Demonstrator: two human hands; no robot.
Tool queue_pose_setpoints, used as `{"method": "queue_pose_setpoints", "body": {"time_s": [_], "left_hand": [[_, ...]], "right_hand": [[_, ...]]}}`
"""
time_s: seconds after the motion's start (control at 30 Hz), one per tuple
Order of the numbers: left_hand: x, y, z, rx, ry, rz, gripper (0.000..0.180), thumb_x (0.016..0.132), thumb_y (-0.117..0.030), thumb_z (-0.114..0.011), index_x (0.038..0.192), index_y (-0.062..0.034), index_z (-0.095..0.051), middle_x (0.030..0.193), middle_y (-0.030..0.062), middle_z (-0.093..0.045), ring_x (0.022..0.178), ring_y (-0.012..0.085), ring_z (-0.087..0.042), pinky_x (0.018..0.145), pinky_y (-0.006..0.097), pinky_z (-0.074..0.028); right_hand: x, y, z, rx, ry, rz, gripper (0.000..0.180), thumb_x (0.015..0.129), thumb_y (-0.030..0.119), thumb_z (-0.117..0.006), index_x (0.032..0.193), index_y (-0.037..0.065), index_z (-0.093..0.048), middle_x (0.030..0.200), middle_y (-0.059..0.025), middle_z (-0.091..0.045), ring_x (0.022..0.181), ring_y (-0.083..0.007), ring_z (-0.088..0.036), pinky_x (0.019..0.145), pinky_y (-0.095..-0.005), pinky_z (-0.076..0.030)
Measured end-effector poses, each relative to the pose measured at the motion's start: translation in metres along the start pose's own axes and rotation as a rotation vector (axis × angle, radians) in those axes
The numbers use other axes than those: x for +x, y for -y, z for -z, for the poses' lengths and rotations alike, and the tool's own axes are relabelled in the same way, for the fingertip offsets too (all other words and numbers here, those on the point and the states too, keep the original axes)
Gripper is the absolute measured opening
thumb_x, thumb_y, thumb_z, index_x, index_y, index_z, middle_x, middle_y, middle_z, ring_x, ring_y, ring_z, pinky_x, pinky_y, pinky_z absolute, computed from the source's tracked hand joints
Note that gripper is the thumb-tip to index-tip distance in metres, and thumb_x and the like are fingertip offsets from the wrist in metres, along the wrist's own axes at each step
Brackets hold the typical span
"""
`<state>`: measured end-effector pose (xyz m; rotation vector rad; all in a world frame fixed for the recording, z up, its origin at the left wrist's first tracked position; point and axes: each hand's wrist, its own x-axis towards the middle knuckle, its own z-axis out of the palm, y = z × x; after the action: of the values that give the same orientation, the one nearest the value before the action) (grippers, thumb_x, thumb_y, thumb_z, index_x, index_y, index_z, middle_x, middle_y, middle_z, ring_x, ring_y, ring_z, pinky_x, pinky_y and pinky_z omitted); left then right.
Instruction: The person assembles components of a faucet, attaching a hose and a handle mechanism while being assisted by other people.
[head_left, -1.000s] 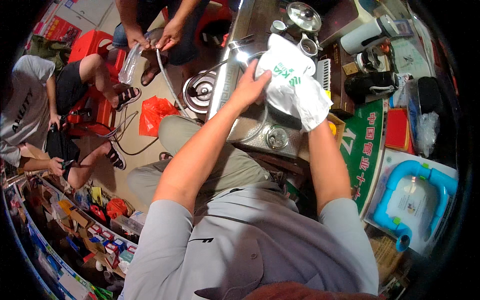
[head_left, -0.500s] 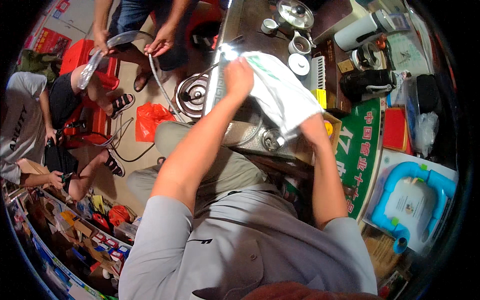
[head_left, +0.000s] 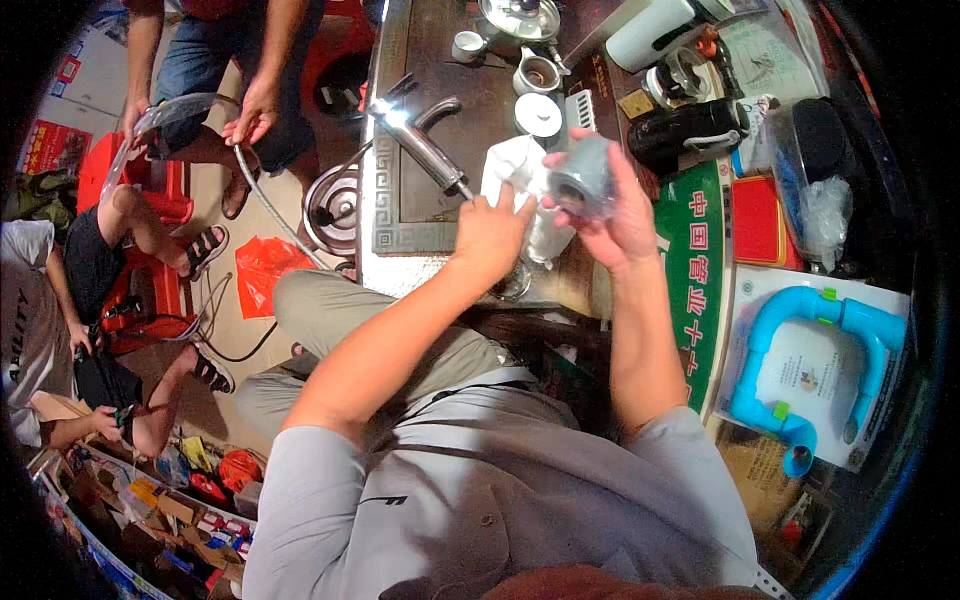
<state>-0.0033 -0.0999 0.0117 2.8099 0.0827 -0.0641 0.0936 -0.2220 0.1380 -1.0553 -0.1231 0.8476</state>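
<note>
My right hand (head_left: 622, 222) holds a grey cylindrical pipe fitting (head_left: 582, 176) up over the dark wooden tea table (head_left: 420, 215). My left hand (head_left: 490, 232) grips a crumpled white plastic bag (head_left: 512, 165) just left of the fitting, and the two hands nearly touch. A chrome faucet (head_left: 422, 142) lies on the table right behind my left hand. The lower part of the bag hangs between my hands and is partly hidden.
Small cups (head_left: 537, 73), a metal lid (head_left: 520, 15) and a white kettle (head_left: 648, 32) stand at the table's far end. A blue U-shaped pipe on a white card (head_left: 810, 370) lies at right. Another person (head_left: 255, 110) holds a hose at upper left; one sits at left (head_left: 60, 300).
My hands came down from holding the white bag spread out. The grey fitting is now out in my right hand, and the bag is bunched in my left.
</note>
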Motion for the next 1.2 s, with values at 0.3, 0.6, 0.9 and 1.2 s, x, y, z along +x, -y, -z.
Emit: {"method": "queue_pose_setpoints", "body": {"time_s": [0.3,0.6,0.9,1.2], "left_hand": [[-0.080,0.070,0.078,-1.641,-0.354,0.178,0.076,0.098,-0.035,-0.071,0.157,-0.0059,-0.035,0.137,0.0125,-0.052,0.094,0.0161,-0.063,0.084,0.030,-0.056],[-0.152,0.087,0.082,-2.051,-0.473,0.382,0.061,0.098,-0.018,-0.067,0.153,-0.0060,-0.042,0.136,0.0123,-0.059,0.116,0.0257,-0.066,0.098,0.043,-0.058],[-0.181,0.092,0.098,-2.141,-0.712,0.223,0.063,0.088,-0.003,-0.074,0.145,-0.0020,-0.047,0.134,0.0119,-0.059,0.119,0.0232,-0.062,0.098,0.038,-0.056],[-0.181,0.101,0.107,-1.674,-0.802,0.332,0.059,0.085,0.000,-0.078,0.139,0.0023,-0.053,0.133,0.0116,-0.060,0.113,0.0157,-0.062,0.096,0.032,-0.053]], "right_hand": [[0.035,-0.053,-0.058,-0.489,0.061,0.101,0.046,0.110,0.041,-0.042,0.136,0.006,-0.057,0.102,-0.0065,-0.068,0.082,-0.0128,-0.067,0.066,-0.0278,-0.055],[0.030,-0.090,-0.114,-0.601,0.419,-0.078,0.044,0.103,0.021,-0.062,0.143,0.003,-0.056,0.126,-0.0053,-0.064,0.103,-0.0106,-0.061,0.086,-0.0283,-0.053],[0.021,-0.108,-0.131,-0.304,0.563,0.101,0.048,0.093,0.005,-0.070,0.139,0.002,-0.056,0.126,-0.0086,-0.066,0.117,-0.0169,-0.061,0.099,-0.0346,-0.051],[0.038,-0.134,-0.138,-0.152,0.442,-0.167,0.028,0.097,0.014,-0.070,0.122,0.004,-0.062,0.115,-0.0072,-0.068,0.101,-0.0162,-0.067,0.090,-0.0325,-0.056]]}}
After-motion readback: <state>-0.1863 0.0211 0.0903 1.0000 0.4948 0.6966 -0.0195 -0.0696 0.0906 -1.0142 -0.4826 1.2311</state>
